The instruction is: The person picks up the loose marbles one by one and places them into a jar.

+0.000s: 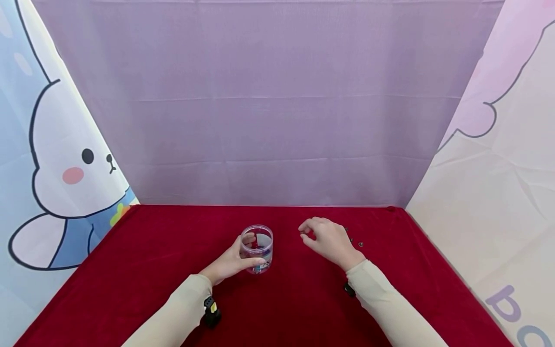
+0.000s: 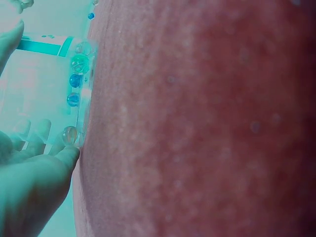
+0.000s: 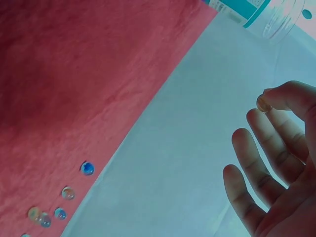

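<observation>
My left hand [image 1: 229, 264] grips a clear plastic jar [image 1: 257, 226] from its left side, thumb across the front and fingers round the back. The jar stands upright and open-topped, with a printed label on its wall. Several glass marbles [image 2: 79, 63], green, blue and clear, lie at its bottom in the left wrist view. To the right of the jar, my right hand [image 1: 330, 239] is raised over the cloth. Between its thumb and index fingertip it pinches an amber-tinted marble [image 3: 263, 103], hidden in the head view. The other fingers are spread and lightly bent.
Several loose marbles [image 3: 87, 168] lie on the red cloth [image 1: 299, 308], to the right of my right hand. A purple curtain [image 1: 277, 106] hangs behind the table. Printed cartoon sheets [image 1: 56, 159] flank it on both sides.
</observation>
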`<state>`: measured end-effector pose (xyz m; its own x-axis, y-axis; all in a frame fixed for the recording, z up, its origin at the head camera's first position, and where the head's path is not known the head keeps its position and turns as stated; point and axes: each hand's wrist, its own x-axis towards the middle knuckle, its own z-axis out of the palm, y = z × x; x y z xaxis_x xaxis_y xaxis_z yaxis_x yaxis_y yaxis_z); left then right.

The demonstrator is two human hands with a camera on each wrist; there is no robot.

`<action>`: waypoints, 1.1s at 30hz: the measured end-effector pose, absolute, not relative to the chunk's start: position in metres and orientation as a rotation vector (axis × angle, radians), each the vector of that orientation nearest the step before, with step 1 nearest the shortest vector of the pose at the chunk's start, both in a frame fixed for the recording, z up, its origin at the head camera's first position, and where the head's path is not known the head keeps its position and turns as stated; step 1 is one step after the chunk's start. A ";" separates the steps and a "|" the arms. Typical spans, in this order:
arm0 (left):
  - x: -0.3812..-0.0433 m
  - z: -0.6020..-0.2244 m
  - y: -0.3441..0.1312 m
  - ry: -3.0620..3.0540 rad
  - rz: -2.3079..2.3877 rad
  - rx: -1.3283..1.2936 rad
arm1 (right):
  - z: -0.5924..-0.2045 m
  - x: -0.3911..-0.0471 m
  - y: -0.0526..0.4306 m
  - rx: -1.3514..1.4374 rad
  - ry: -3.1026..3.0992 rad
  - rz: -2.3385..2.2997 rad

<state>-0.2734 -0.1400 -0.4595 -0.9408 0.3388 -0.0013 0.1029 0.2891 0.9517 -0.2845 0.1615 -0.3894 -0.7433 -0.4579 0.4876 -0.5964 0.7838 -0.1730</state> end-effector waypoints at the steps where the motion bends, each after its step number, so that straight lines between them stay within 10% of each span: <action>1: -0.273 -0.459 -0.140 2.351 1.712 0.410 | -0.389 -0.285 0.160 0.798 -2.544 0.444; 33: -0.275 -0.460 -0.140 2.330 1.723 0.390 | -0.382 -0.285 0.112 0.920 -2.494 0.468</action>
